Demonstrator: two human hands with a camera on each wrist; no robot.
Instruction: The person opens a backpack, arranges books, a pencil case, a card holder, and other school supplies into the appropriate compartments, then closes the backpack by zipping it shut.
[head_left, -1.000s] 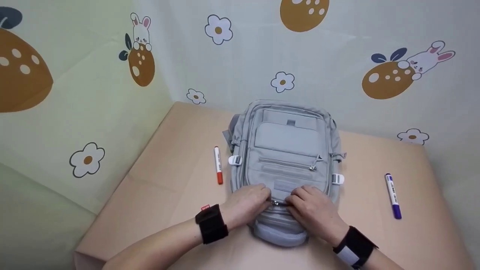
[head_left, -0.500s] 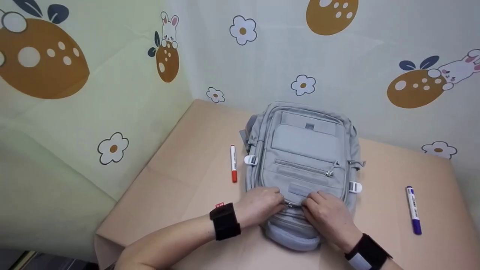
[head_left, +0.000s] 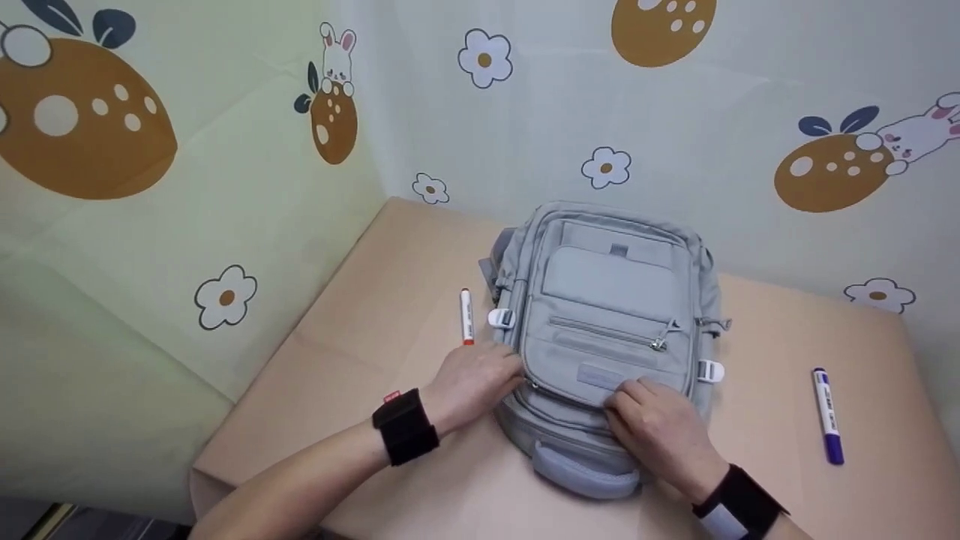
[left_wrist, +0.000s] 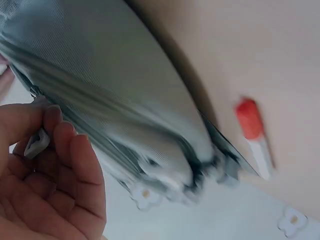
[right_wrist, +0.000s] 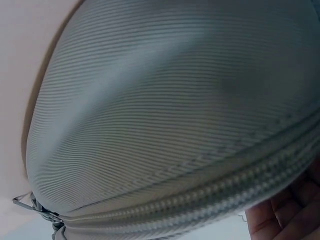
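Note:
A grey backpack (head_left: 607, 274) lies front up on the table, its carry handle (head_left: 585, 471) nearest me. My left hand (head_left: 474, 384) is at the lower left corner of its front pocket. In the left wrist view, thumb and fingertips pinch a zipper pull (left_wrist: 37, 144), and the metal slider shows just past them. A dark gap runs along the pocket's lower edge between the hands. My right hand (head_left: 664, 431) grips that edge right of the middle with curled fingers. The right wrist view shows ribbed fabric and a zipper (right_wrist: 200, 197), with part of that hand at the corner.
A red-capped marker (head_left: 466, 315) lies left of the backpack, its cap end partly behind my left hand. Farther right lies a blue-capped marker (head_left: 828, 416). Patterned cloth (head_left: 525, 135) hangs behind and left of the table (head_left: 352, 322).
My left hand has slid left with the zipper pull, from near the middle to the pocket's left corner, and the gap has widened. My right hand stays put. The head view has shifted.

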